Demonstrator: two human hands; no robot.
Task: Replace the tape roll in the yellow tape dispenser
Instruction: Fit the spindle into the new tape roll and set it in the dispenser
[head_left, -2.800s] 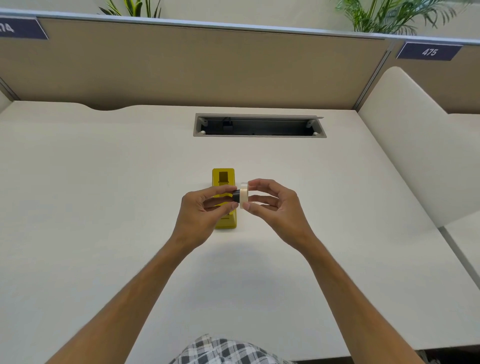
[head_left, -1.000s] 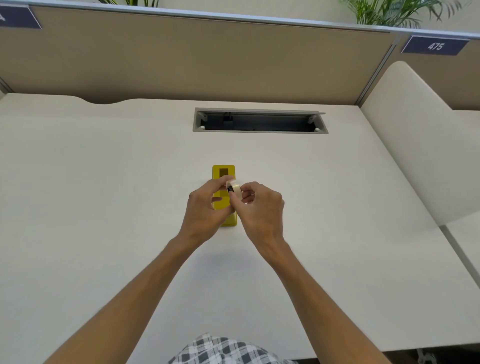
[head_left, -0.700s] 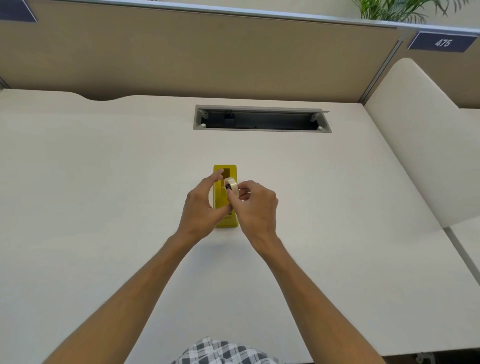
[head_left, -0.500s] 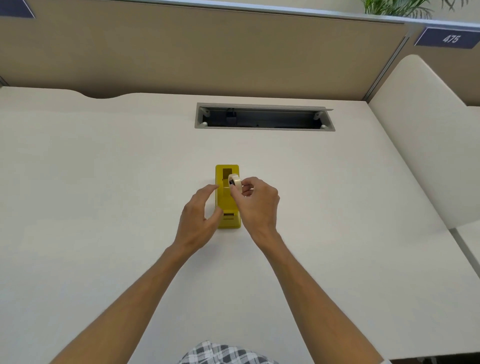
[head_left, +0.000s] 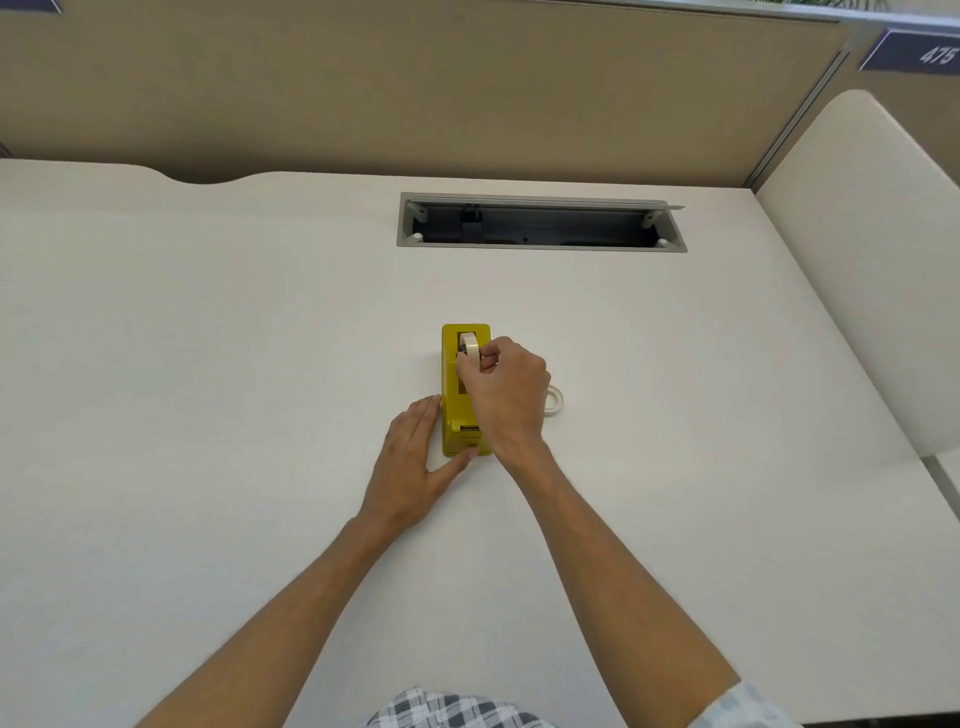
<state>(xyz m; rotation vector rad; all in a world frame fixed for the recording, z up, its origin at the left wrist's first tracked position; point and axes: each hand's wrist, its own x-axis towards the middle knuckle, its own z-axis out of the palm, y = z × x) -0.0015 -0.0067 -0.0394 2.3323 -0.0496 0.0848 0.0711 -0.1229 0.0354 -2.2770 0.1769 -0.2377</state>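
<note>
The yellow tape dispenser (head_left: 451, 384) stands on the white desk (head_left: 208, 364), long axis pointing away from me. My right hand (head_left: 506, 395) pinches a cream tape roll (head_left: 470, 345) on its dark hub, upright, over the dispenser's slot near its far end. My left hand (head_left: 413, 462) lies flat on the desk against the dispenser's left side, thumb across its near end. A second, thin tape ring (head_left: 555, 402) lies flat on the desk just right of my right hand, partly hidden by it.
A grey cable tray opening (head_left: 540, 222) is cut into the desk behind the dispenser. A tan partition (head_left: 415, 88) closes the back, and a white curved divider (head_left: 862, 270) rises on the right.
My left hand let go of the roll and dropped to brace the dispenser. My right hand carried the roll forward and down to the dispenser's slot. The thin ring beside it came into view.
</note>
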